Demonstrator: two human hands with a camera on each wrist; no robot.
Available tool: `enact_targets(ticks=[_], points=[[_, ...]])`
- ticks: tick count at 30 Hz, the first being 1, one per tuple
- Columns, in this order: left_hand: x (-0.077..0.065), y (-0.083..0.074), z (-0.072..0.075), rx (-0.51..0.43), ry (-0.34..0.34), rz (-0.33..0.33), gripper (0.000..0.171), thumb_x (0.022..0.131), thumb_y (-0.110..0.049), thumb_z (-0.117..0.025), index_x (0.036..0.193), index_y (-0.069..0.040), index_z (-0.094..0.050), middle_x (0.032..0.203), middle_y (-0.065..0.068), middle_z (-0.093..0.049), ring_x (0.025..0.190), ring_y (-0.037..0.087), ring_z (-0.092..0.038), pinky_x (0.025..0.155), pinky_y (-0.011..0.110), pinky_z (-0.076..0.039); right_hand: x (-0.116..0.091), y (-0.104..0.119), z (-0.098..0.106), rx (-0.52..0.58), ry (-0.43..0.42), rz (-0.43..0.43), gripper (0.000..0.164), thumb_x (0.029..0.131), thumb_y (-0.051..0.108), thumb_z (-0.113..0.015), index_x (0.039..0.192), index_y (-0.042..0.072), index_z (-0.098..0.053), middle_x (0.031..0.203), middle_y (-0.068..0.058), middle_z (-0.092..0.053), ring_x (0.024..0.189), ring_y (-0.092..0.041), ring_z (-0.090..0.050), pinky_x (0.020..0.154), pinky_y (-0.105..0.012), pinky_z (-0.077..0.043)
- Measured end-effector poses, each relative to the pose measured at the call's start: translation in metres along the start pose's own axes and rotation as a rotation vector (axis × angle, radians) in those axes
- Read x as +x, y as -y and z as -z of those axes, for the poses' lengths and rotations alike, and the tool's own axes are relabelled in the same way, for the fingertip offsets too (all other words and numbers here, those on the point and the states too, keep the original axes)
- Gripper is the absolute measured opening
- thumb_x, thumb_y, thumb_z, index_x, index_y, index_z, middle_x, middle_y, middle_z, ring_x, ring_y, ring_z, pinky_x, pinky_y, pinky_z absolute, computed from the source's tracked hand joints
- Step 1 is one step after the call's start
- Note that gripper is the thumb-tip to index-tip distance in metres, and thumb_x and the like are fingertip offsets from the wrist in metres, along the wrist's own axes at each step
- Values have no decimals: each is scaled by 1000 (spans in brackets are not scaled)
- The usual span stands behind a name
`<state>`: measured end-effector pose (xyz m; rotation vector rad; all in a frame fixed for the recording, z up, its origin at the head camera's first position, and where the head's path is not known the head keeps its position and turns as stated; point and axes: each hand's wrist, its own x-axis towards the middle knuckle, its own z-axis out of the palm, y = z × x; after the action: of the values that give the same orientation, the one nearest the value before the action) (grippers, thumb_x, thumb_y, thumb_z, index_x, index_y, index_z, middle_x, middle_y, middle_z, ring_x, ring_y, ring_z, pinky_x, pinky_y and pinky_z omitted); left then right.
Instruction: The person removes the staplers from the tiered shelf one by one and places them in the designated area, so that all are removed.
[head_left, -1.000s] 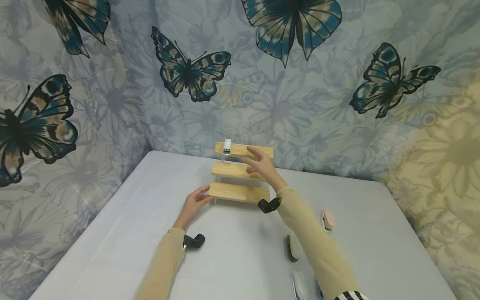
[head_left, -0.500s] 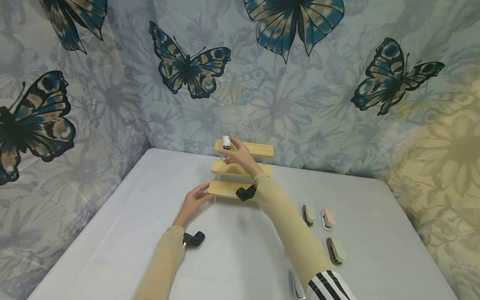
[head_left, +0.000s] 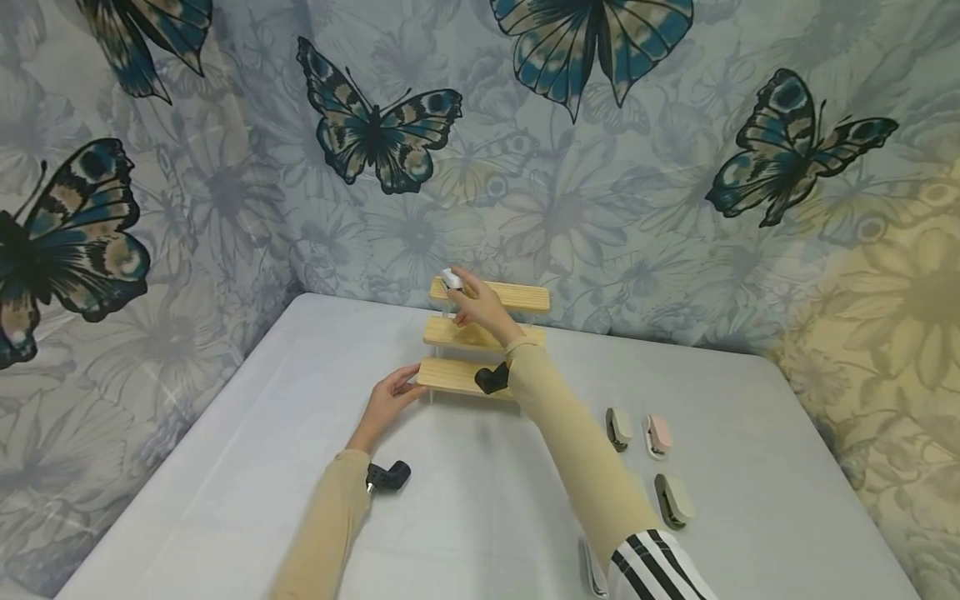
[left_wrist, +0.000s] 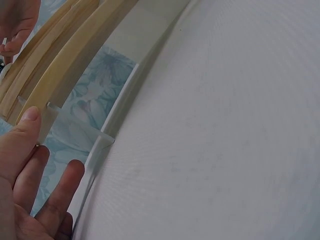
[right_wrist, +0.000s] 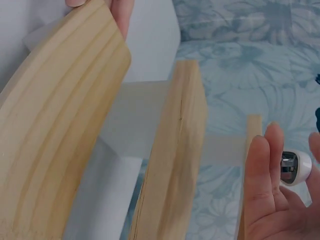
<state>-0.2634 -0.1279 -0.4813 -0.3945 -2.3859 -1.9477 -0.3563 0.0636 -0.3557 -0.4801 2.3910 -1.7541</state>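
A three-tier stand of pale wooden boards on clear supports stands at the back of the table. My left hand (head_left: 390,400) is at the left end of its lowest board (head_left: 450,377); in the left wrist view the thumb lies on the board (left_wrist: 70,62) with a finger beneath. At the left end of the top board (head_left: 521,297), my right hand (head_left: 483,310) holds a small white stapler (head_left: 451,279), which sits tilted between thumb and fingers. The right wrist view shows the stapler's (right_wrist: 300,169) dark metallic front, partly behind the fingers.
On the table to the right lie a small grey-green stapler (head_left: 618,429), a pink one (head_left: 658,435) and a larger grey-green one (head_left: 677,502). A metal-edged item (head_left: 591,571) is partly hidden by the right sleeve. Butterfly-patterned fabric (head_left: 562,200) hangs behind the table.
My right hand has moved left along the top board to the white stapler and taken hold of it; the stapler has tilted. The left hand stays on the lowest board.
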Motion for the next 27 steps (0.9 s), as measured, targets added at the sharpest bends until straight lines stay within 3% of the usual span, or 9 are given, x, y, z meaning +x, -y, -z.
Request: enact_targets(ticks=[4,9,11,16,22,27], points=[[-1,-1,-1,-1,-3,-5,47,83,-12,-65,124,1,-49,124,14,-51,97,27,-56,84,37,-45,-1,-1,-2,16,-58,38,42,95,19,-46,136,18,-40,131,-17,-41,60,-30,-59,61,-36,-53],[6,17,-1,-22,-7,22,48,81,-17,-67,124,-4,-51,123,9,-53,97,24,-56,84,36,-45,-1,0,-3,-12,-172,101,35,91,12,-55,126,8,-53,127,-16,-47,60,-40,-58,57,-38,-53],[8,25,-1,-18,-14,20,49,80,-21,-68,124,-6,-51,122,8,-54,96,22,-56,84,36,-46,-2,2,-2,-22,-192,114,35,88,11,-58,122,3,-55,135,-15,-39,62,-41,-58,57,-36,-53],[9,27,-2,-9,-23,-1,52,79,-26,-69,124,-6,-52,123,8,-53,96,21,-56,84,35,-46,-2,3,3,22,-170,92,32,84,11,-63,113,0,-57,142,-17,-25,69,-44,-58,60,-34,-54],[9,27,-2,-8,-31,14,51,78,-27,-70,123,-8,-53,123,5,-53,97,22,-56,84,34,-46,-3,4,6,-9,-96,45,29,87,15,-60,111,3,-50,132,-8,-44,60,-33,-59,60,-39,-53],[8,27,-3,-9,-35,21,50,79,-25,-69,123,-8,-53,124,5,-52,99,22,-56,84,34,-46,-6,2,6,-11,-84,44,35,87,18,-61,117,5,-47,128,-11,-45,61,-33,-60,58,-39,-53]])
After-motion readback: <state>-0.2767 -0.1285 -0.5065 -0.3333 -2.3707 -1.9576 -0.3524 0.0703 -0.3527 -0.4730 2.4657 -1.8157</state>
